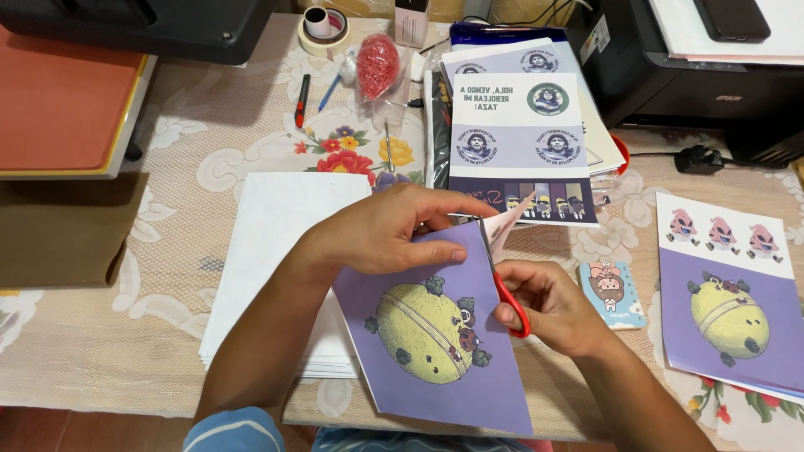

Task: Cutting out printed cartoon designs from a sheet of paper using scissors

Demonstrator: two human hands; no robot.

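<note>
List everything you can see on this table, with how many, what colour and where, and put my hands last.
purple print: one, yellow ball picture, centre front, being cut
scissors: one, red handles, at the print's right edge
white paper stack: one, left of the print
printed sheets: a stack, purple and white, top centre
second purple print: one, with pink figures, far right
small card: one, light blue, right of the scissors
tape roll: one, cream, top centre
red mesh bag: one, beside the tape
printer: one, black, top right
left hand: holds the print's top
right hand: works the scissors
</note>
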